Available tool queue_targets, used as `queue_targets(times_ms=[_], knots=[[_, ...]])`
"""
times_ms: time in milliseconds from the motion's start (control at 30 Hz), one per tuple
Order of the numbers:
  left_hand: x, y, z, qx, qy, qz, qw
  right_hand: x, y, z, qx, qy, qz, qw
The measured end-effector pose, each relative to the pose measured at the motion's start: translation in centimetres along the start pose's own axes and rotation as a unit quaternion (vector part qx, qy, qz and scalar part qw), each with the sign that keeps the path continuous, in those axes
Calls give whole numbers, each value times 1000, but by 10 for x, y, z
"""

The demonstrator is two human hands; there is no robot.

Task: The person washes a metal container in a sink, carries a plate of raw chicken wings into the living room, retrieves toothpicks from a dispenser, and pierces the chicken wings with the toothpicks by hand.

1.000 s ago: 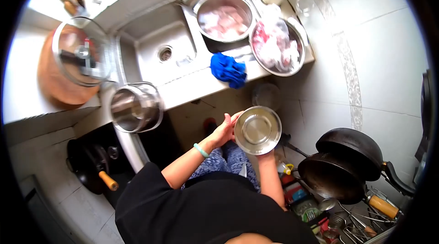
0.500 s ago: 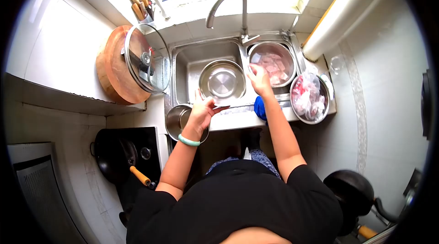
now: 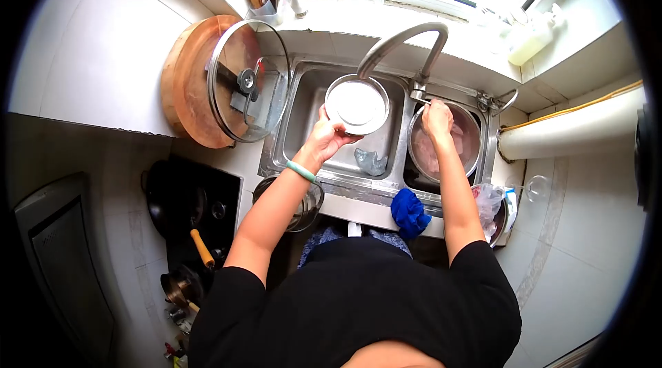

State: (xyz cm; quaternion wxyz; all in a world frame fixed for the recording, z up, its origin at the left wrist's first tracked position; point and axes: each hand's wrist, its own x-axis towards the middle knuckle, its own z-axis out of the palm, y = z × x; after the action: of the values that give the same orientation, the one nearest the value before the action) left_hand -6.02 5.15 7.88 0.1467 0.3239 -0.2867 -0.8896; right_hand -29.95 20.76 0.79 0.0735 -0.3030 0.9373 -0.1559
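Nearest, on the counter edge, before the right fingers: a crumpled bright-blue cloth [image 3: 411, 215]. Next, in the steel sink basin [image 3: 312, 100], just right of the left fingers: a crumpled greyish piece [image 3: 371, 161]. In the left hand [image 3: 327, 137], grasped at near left rim, with fingers partly spread: a shiny round metal bowl [image 3: 356, 103]. Below the right hand [image 3: 438, 120]: a wide round steel pot [image 3: 469, 118] with pale-pink pieces [image 3: 429, 151]. At the bent right fingertips: a grey metal faucet lever [image 3: 417, 97]; cannot tell whether gripped or only touched. Beyond the left fingers, above the bowl: a curved grey spout [image 3: 407, 37].
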Motion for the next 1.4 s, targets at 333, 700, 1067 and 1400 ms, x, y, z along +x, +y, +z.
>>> queue_targets(times_ms=[333,700,1067,1400], knots=[[15,23,-20,68,-30,-117,990,-49,-102,-39,207,-105,-298,926],[41,41,-58,114,-64,-110,985,-65,-152,5,205,-209,-401,868],[29,41,-49,237,18,-69,969,-53,-171,45,135,-94,-321,933],[54,17,-82,284,122,21,951,-46,-172,77,310,116,-18,943]])
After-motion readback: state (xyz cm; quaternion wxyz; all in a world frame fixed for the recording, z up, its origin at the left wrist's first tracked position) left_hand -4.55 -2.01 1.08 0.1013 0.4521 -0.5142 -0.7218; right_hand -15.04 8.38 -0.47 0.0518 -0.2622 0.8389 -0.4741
